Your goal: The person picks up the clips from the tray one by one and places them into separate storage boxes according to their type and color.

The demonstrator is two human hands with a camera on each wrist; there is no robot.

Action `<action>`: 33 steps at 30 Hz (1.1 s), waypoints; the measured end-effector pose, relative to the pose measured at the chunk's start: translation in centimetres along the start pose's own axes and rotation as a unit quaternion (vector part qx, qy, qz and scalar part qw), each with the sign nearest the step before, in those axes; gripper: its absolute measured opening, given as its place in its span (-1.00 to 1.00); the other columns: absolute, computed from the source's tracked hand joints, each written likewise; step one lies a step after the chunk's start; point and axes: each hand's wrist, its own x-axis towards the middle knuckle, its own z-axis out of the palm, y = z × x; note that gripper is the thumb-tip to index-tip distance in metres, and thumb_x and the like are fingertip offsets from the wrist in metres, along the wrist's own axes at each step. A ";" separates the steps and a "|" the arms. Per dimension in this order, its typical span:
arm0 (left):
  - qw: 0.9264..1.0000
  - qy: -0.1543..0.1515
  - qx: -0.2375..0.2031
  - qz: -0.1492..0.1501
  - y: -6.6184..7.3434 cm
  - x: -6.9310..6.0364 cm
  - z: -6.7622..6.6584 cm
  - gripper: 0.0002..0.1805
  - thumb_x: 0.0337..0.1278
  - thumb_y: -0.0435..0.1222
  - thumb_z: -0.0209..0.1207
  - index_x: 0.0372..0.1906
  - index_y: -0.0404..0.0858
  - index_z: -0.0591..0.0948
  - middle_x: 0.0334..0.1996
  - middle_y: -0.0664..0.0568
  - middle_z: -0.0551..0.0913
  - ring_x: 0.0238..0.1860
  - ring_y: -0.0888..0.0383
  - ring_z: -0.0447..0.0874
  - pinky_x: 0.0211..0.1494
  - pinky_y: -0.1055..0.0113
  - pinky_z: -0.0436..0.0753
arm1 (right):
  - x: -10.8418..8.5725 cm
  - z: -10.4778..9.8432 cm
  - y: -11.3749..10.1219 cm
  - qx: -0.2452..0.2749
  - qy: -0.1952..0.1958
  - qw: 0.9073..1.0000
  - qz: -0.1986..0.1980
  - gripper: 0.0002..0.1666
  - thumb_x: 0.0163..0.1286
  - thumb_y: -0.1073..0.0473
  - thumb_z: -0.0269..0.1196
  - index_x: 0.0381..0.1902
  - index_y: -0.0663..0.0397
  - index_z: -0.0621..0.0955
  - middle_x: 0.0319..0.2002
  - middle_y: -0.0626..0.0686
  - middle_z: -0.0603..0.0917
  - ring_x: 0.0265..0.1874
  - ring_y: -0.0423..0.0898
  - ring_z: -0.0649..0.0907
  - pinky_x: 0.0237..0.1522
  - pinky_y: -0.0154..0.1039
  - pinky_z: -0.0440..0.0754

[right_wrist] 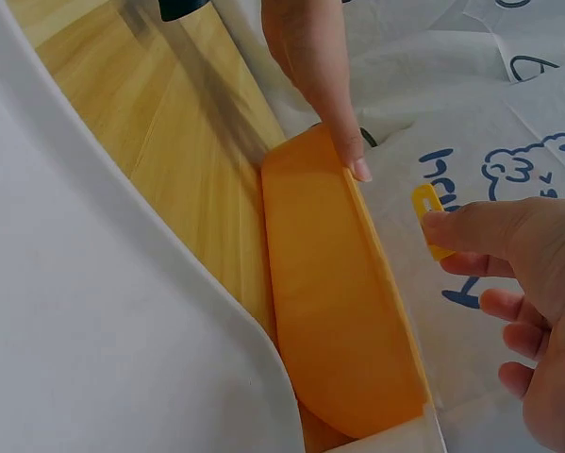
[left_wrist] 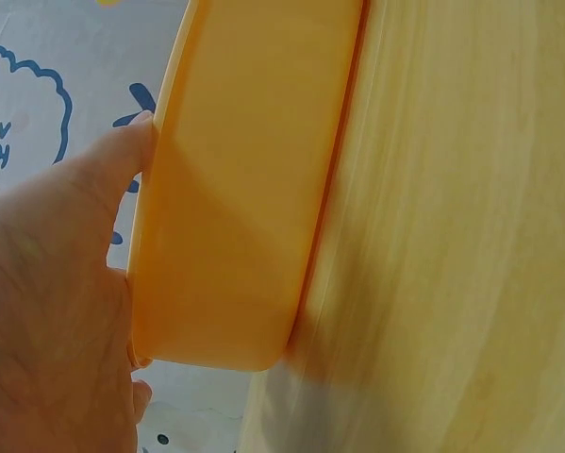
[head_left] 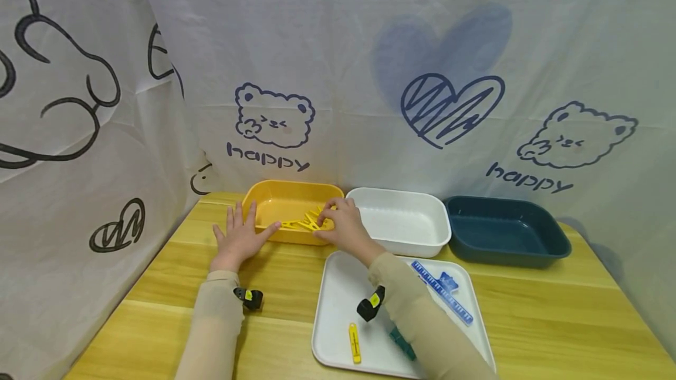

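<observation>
Along the far edge of the tabletop (head_left: 549, 315), the yellow tub (head_left: 296, 236), white tub (head_left: 409, 247) and dark green tub (head_left: 507, 257) look like smooth plastic with a soft sheen. The tabletop shows wood grain, smooth and faintly glossy. Toward its near edge, the white tray (head_left: 334, 309) looks matt and smooth. The small yellow piece (right_wrist: 423, 196) seems plastic, though fingers (right_wrist: 485, 229) partly cover it. Beyond the far edge hangs creased matt cloth (head_left: 343, 46).
</observation>
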 end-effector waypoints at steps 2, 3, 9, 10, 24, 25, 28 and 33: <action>1.000 0.001 0.001 -0.001 0.0 0.0 0.0 0.11 0.18 0.45 -0.21 0.57 -0.16 -0.23 0.53 -0.33 -0.45 0.53 -0.32 -0.60 0.35 -0.50 -0.47 | 0.4 0.3 -0.2 -0.004 0.004 1.000 -0.004 -0.78 0.14 0.02 0.47 -0.40 0.01 0.70 0.03 0.06 0.50 0.10 0.06 0.34 0.20 -0.02 0.34; 1.000 0.001 0.001 -0.001 0.0 0.0 0.0 0.11 0.18 0.45 -0.21 0.57 -0.16 -0.23 0.53 -0.33 -0.45 0.53 -0.32 -0.61 0.35 -0.50 -0.48 | 0.5 0.5 -0.2 -0.004 0.006 1.000 -0.006 -0.78 0.14 0.02 0.47 -0.40 0.02 0.70 0.03 0.06 0.50 0.10 0.06 0.34 0.21 -0.01 0.34; 1.000 0.000 0.005 -0.003 -0.2 0.2 0.1 0.12 0.17 0.47 -0.23 0.57 -0.16 -0.25 0.54 -0.32 -0.44 0.53 -0.32 -0.60 0.35 -0.50 -0.48 | 1.7 1.7 -0.4 -0.015 0.013 1.000 -0.011 -0.78 0.15 0.01 0.46 -0.41 -0.01 0.68 0.02 0.07 0.50 0.13 0.08 0.34 0.20 0.01 0.36; 1.000 0.000 0.005 -0.003 -0.2 0.2 0.1 0.12 0.16 0.47 -0.23 0.57 -0.16 -0.25 0.54 -0.33 -0.44 0.53 -0.32 -0.59 0.35 -0.50 -0.47 | 1.8 1.9 -0.4 -0.020 0.015 1.000 -0.009 -0.78 0.16 0.00 0.45 -0.42 -0.02 0.67 0.02 0.06 0.50 0.14 0.07 0.34 0.19 -0.01 0.36; 1.000 0.000 0.007 -0.004 -0.3 0.3 0.2 0.13 0.16 0.47 -0.24 0.57 -0.16 -0.24 0.54 -0.34 -0.40 0.53 -0.33 -0.56 0.34 -0.50 -0.48 | 4.0 4.1 -1.0 -0.067 0.034 0.997 0.024 -0.77 0.18 -0.09 0.42 -0.37 -0.11 0.68 0.01 0.00 0.51 0.08 0.00 0.37 0.17 -0.12 0.40; 1.000 0.000 0.006 -0.005 -0.3 0.3 0.2 0.13 0.16 0.47 -0.24 0.57 -0.16 -0.24 0.54 -0.34 -0.40 0.53 -0.33 -0.57 0.34 -0.50 -0.49 | 4.2 4.3 -1.0 -0.070 0.033 0.997 0.025 -0.77 0.19 -0.09 0.42 -0.36 -0.11 0.68 0.01 -0.01 0.51 0.07 -0.01 0.38 0.17 -0.12 0.40; 1.000 -0.001 0.004 -0.005 -0.3 0.3 0.1 0.12 0.16 0.47 -0.23 0.57 -0.16 -0.24 0.54 -0.33 -0.41 0.53 -0.32 -0.58 0.34 -0.50 -0.49 | 4.7 4.9 -1.0 -0.072 0.032 0.997 0.025 -0.76 0.19 -0.10 0.42 -0.36 -0.11 0.68 0.01 -0.01 0.51 0.07 -0.01 0.37 0.17 -0.09 0.39; 1.000 -0.003 -0.002 -0.004 -0.1 0.1 0.0 0.11 0.18 0.45 -0.20 0.57 -0.17 -0.24 0.54 -0.33 -0.43 0.53 -0.33 -0.59 0.34 -0.51 -0.49 | 5.1 5.8 -1.1 -0.075 0.034 0.996 0.027 -0.75 0.18 -0.11 0.41 -0.37 -0.10 0.68 0.01 0.00 0.52 0.06 -0.01 0.37 0.18 -0.06 0.39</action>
